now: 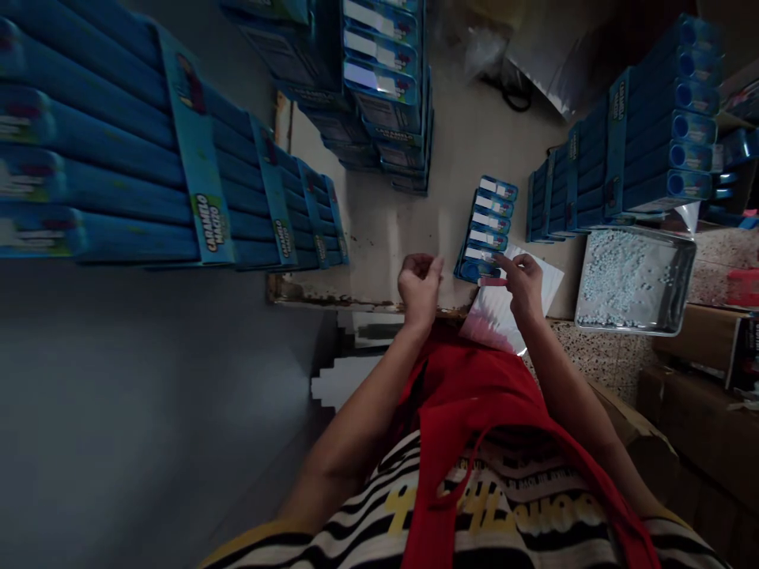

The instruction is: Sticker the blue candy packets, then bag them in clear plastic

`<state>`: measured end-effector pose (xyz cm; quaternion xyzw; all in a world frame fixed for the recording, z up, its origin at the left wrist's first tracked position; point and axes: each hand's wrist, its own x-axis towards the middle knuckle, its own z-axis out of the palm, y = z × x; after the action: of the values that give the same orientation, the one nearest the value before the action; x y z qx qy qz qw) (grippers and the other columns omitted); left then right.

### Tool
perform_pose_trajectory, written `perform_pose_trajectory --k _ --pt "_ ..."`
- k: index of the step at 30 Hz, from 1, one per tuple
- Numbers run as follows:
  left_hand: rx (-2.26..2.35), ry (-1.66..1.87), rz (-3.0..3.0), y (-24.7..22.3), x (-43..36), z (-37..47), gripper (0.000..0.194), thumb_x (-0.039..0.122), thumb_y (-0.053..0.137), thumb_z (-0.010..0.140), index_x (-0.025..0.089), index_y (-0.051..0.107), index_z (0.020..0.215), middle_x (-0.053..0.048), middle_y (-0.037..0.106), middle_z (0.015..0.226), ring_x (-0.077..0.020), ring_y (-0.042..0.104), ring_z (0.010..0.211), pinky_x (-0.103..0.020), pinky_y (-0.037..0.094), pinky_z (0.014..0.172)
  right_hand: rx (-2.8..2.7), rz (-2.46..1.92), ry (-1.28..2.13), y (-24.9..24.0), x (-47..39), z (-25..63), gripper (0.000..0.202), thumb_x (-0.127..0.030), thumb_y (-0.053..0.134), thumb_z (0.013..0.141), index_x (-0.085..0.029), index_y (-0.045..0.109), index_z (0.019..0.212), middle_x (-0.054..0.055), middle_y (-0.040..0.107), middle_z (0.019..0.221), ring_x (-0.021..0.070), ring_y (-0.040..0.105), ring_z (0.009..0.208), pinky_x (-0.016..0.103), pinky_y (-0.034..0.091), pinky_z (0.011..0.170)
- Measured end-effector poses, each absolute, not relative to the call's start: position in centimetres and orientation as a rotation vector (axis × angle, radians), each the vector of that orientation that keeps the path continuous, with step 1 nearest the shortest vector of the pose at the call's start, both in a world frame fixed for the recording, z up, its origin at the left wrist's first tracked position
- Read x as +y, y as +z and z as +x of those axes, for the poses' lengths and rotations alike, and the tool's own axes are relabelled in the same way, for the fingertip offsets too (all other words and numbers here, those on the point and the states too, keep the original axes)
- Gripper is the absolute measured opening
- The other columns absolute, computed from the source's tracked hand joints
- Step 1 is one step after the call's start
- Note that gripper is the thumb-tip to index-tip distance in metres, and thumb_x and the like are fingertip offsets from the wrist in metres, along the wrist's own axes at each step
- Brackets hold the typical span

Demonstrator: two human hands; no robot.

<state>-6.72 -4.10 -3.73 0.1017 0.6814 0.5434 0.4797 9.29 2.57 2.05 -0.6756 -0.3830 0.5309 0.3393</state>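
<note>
My right hand (522, 286) pinches a small pinkish sticker strip (492, 281) at the near end of a short row of blue candy boxes (489, 217). White stickers lie across the ends of several boxes in that row; the nearest end (471, 271) shows a bare blue circle. Under my right hand, a white sticker sheet (504, 316) hangs partly over the table edge. Left of the row, my left hand (420, 286) is curled closed above the table, with nothing visible in its fingers.
Tall bundles of blue boxes stand at the left (118, 158), at the back (385, 103) and at the right (628, 150). A metal tray (652, 276) with small pale pellets sits at the right. The table's front edge (356, 303) looks worn. Cardboard boxes (693, 403) lie lower right.
</note>
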Motion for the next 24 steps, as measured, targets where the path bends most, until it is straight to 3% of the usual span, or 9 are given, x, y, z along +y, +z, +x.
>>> perform_pose_trajectory --k 3,7,14,19,24 --pt "1.438 1.215 0.229 -0.5 -6.0 -6.5 0.061 0.068 0.085 0.070 0.017 0.068 0.098 -0.004 0.072 0.082 -0.0127 0.064 0.062 -0.024 0.051 0.057 -0.997 -1.740 1.347 2.5 2.4 8.9 0.050 -0.051 0.086 0.070 -0.027 0.042 0.071 -0.010 0.043 0.055 0.0087 0.039 0.049 0.023 0.033 0.048" --pt "1.156 1.129 0.128 2.3 -6.4 -5.4 0.072 0.059 0.097 0.054 0.016 0.072 0.105 -0.006 0.075 0.091 -0.0162 0.071 0.071 -0.029 0.060 0.064 -1.081 -1.727 1.313 2.2 2.3 8.0 0.051 -0.057 0.083 0.073 -0.027 0.042 0.072 -0.010 0.043 0.057 0.0097 0.040 0.053 0.024 0.033 0.051" --pt "1.270 1.227 0.087 2.2 -5.9 -5.0 0.053 0.055 0.097 0.055 0.017 0.068 0.078 0.000 0.068 0.073 -0.0130 0.065 0.064 -0.027 0.058 0.064 -1.169 -1.690 1.285 2.6 1.3 7.7 0.048 -0.058 0.083 0.078 -0.025 0.047 0.076 -0.008 0.046 0.063 0.0101 0.044 0.057 0.025 0.035 0.055" --pt "1.386 1.182 0.200 0.3 -6.0 -7.2 0.049 0.052 0.096 0.057 0.018 0.066 0.074 0.001 0.066 0.066 -0.0122 0.061 0.057 -0.025 0.053 0.057 -1.093 -1.653 1.506 3.2 -0.2 8.9 0.056 -0.049 0.095 0.060 -0.026 0.053 0.089 -0.007 0.065 0.069 0.0128 0.058 0.061 0.027 0.047 0.061" --pt "1.470 1.096 0.366 -0.9 -3.9 -8.8 0.034 0.038 0.092 0.065 0.017 0.065 0.068 0.000 0.063 0.061 -0.0133 0.060 0.054 -0.025 0.050 0.054 -1.085 -1.813 1.354 2.1 -0.1 8.9 0.047 -0.048 0.089 0.064 -0.025 0.052 0.084 -0.005 0.066 0.068 0.0152 0.063 0.064 0.027 0.047 0.059"
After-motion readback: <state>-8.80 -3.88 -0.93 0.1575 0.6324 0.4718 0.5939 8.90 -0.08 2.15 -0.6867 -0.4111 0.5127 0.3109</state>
